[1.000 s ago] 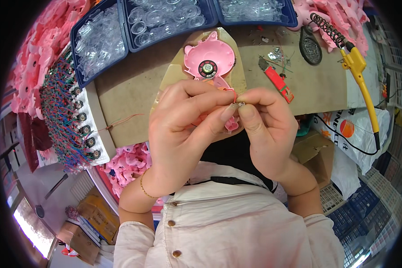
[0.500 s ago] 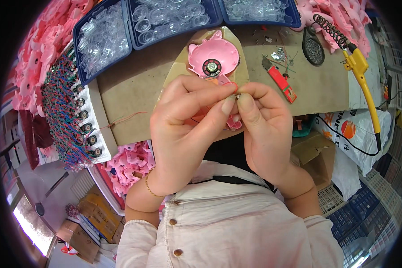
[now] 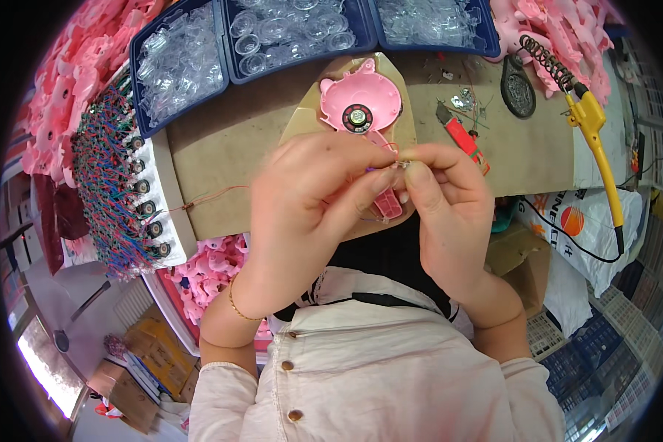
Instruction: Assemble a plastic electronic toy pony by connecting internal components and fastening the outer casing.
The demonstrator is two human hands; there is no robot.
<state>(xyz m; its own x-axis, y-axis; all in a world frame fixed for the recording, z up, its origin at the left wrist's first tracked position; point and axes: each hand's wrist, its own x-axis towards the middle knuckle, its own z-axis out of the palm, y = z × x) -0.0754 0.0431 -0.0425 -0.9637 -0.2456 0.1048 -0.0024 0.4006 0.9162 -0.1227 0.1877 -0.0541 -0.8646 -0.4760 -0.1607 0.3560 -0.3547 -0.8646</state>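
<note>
My left hand point(image 3: 298, 202) is closed in a pinch, its fingertips on a thin red wire point(image 3: 393, 145) that loops up above them. My right hand point(image 3: 453, 214) pinches a tiny silvery part point(image 3: 403, 164), and the fingertips of both hands nearly meet there. Just beyond them, a pink plastic shell point(image 3: 372, 85) with a round black-rimmed speaker point(image 3: 358, 118) rests on a tan board point(image 3: 302, 121). Below the fingertips shows a smaller pink plastic piece point(image 3: 387, 205), partly covered by my left hand. The wire's far end is hidden.
Blue trays point(image 3: 228, 79) of clear plastic parts line the far side. Speakers with bundled coloured wires point(image 3: 107, 184) stand at left. To the right are a red cutter point(image 3: 464, 140), a dark oval dish point(image 3: 518, 88) and a yellow-handled soldering iron point(image 3: 589, 118) beside a coil holder point(image 3: 545, 55).
Both hands keep their pinch and sit slightly further right in the picture, as does the shell. More of the small pink piece shows below the fingertips.
</note>
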